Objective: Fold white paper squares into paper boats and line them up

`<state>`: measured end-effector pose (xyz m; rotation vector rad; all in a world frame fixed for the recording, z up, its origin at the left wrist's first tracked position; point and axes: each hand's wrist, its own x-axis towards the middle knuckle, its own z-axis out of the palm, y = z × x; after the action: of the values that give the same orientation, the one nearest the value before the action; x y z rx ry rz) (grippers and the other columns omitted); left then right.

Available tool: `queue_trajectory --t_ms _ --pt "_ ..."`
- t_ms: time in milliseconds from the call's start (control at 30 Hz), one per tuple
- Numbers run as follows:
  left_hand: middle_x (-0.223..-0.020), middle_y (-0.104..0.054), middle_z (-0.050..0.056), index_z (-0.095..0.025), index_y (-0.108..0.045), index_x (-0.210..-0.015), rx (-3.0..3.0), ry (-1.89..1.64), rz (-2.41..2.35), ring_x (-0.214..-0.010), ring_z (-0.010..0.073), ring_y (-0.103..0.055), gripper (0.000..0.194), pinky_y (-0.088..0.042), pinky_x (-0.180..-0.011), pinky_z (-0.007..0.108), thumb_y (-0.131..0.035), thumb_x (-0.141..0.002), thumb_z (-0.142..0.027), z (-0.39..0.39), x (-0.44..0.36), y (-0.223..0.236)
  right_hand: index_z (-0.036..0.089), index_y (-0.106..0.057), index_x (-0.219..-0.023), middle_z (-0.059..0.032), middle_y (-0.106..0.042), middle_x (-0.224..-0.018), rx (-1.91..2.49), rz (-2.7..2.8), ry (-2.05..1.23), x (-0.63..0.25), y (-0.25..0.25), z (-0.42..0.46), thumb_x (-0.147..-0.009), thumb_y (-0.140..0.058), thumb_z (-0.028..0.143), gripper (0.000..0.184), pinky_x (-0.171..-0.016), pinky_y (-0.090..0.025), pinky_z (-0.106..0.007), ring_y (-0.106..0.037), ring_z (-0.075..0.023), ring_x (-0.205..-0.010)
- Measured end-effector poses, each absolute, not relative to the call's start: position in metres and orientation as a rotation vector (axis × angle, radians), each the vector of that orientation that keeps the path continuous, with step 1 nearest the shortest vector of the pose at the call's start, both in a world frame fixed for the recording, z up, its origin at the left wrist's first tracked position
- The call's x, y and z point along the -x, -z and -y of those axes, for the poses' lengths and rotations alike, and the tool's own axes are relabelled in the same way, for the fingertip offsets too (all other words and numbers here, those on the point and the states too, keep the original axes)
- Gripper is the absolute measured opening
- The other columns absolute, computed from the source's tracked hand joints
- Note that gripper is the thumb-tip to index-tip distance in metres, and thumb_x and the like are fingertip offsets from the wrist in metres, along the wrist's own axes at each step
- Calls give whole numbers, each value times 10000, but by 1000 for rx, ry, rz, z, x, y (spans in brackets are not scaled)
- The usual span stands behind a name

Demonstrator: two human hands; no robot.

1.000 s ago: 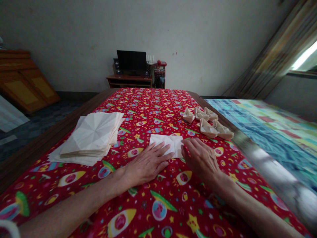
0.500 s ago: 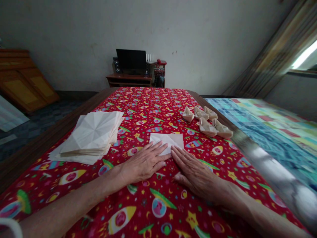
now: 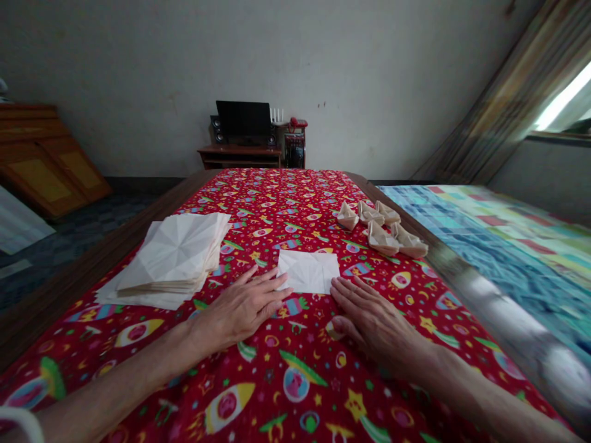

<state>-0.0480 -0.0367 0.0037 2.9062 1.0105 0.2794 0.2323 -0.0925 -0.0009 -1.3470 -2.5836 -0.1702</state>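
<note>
Okay, here's where things stand: five small cream paper boats (image 3: 381, 231) are already folded and sit in a loose cluster near the right edge of the red rocket-print cloth (image 3: 277, 191), toward its far end. That looks like the finished lot so far. The bulk of the paper is on the other side, though: a thick stack of off-white creased paper sheets (image 3: 173, 255) sits near the cloth's left edge, with faint lines radiating across the top sheet. So judging by the piles, far more is left than done.

The one in play is a single white paper square (image 3: 308, 272), lying flat around the middle of the cloth. It has faint creases, but I can't tell from here how far it's been folded.

Both hands are open and holding nothing, palms down on the cloth with the fingers loosely spread. The left hand (image 3: 242, 311) sits just off the sheet's lower left corner, and the right hand (image 3: 373, 326) sits just below its lower right corner, so the two are a narrow way apart with the sheet just ahead of the gap. The fingertips are right by the paper, but I can't tell if they're touching it.

Off the right edge of the cloth there's a blue-green patchwork quilt (image 3: 484, 246) — and way past the far end, a black monitor (image 3: 244, 118) on a dark wooden desk (image 3: 239, 154).
</note>
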Motion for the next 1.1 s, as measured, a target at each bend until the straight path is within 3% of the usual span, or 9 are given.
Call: queue_trajectory --t_ms 100,233,333,433,633,767,900,1100 --pt "-1381 -488 28 -243 -513 -1292 -2930 -343 -980 -1338 176 -358 397 -197 -1138 424 -286 -985 -355 32 29 -4 98 -544 -1276 -164 -523 -1312 1348 2537 176 -221 3 77 -968 -340 345 444 -1090 -324 -459 -453 -248 -1259" --pt "-1461 -363 84 -163 -409 -1369 -2940 -295 -1039 -1376 200 -284 467 -201 -1133 432 -262 -981 -377 14 7 1 48 -473 -1327 -209 -421 -1388 1331 2575 137 -213 4 48 -955 -366 373 505 -1081 -334 -456 -340 -277 -1328" --pt "-1491 -300 87 -159 -338 -1408 -2928 -249 -1104 -1392 207 -240 502 -183 -1132 436 -257 -976 -402 -2 4 5 6 -401 -1367 -229 -336 -1433 1411 2608 130 -220 5 31 -954 -345 375 557 -1081 -321 -464 -286 -291 -1352" --pt "-1499 -282 79 -176 -310 -1422 -2919 -230 -1141 -1398 196 -221 519 -147 -1140 421 -256 -972 -427 -9 11 7 -6 -378 -1377 -218 -340 -1439 1533 2586 160 -230 6 26 -952 -346 372 569 -1095 -296 -452 -291 -293 -1352" --pt "-1501 -269 86 -151 -309 -1420 -2889 -212 -1205 -1399 214 -218 519 -176 -1132 461 -278 -968 -404 -6 16 5 57 -526 -1238 -210 -419 -1397 1493 2477 352 -212 -1 47 -944 -373 241 379 -1070 -278 -515 -329 -303 -1331" --pt "-1466 -349 89 -154 -390 -1379 -2872 -310 -1173 -1370 215 -297 469 -224 -1123 467 -307 -963 -353 -10 15 6 135 -554 -1137 -130 -614 -1164 1162 2693 321 -183 -10 61 -930 -402 156 257 -873 -447 -365 -540 -227 -1081" --pt "-1382 -480 78 -159 -514 -1291 -2800 -461 -1123 -1301 203 -418 406 -318 -1097 414 -369 -929 -272 -20 18 8 133 -578 -974 -113 -635 -977 1167 2767 444 -171 -14 59 -885 -457 105 152 -730 -452 -329 -558 -229 -918" --pt "-1305 -560 46 -175 -617 -1186 -2692 -526 -1061 -1242 189 -491 410 -375 -1076 363 -388 -847 -146 -30 23 4 120 -572 -908 -116 -617 -862 1226 2771 552 -168 -15 58 -836 -454 41 159 -627 -434 -317 -567 -223 -793"
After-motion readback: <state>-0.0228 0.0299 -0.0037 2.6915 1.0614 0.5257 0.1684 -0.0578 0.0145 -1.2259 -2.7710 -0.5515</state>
